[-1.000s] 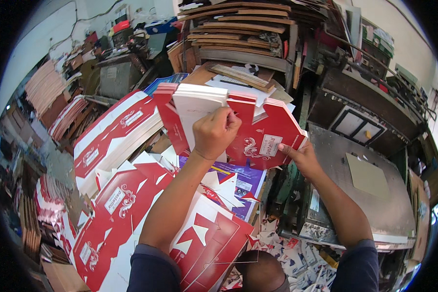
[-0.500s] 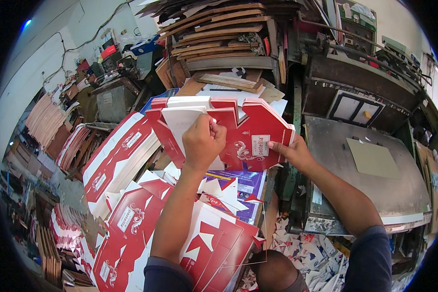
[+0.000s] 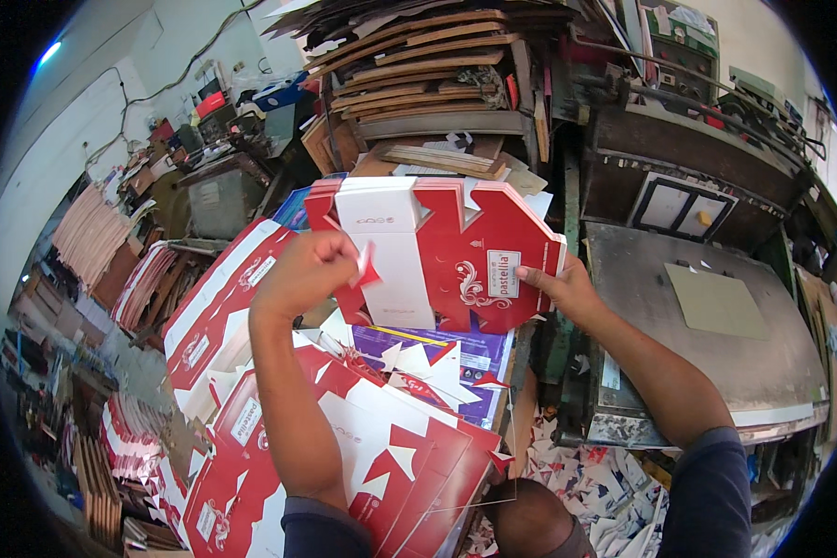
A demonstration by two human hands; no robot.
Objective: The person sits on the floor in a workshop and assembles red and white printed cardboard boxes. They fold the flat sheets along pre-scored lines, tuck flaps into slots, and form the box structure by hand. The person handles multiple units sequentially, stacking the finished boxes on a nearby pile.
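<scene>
Left hand (image 3: 309,268): pinching red-and-white scrap (image 3: 370,273) beside stack of carton blanks (image 3: 448,256), held roughly upright above purple sheet (image 3: 495,352); right hand (image 3: 572,296): gripping stack's right edge. Step, from here: apparently stripping waste; next move calls for releasing scrap clear of stack

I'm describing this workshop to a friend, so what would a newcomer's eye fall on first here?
Probably the red-and-white stack of cut card at the centre, its right edge in the right hand, while the left hand pinches a small scrap in front of its left part. Next might come the litter of paper offcuts at lower right, below the big metal machine.
</scene>
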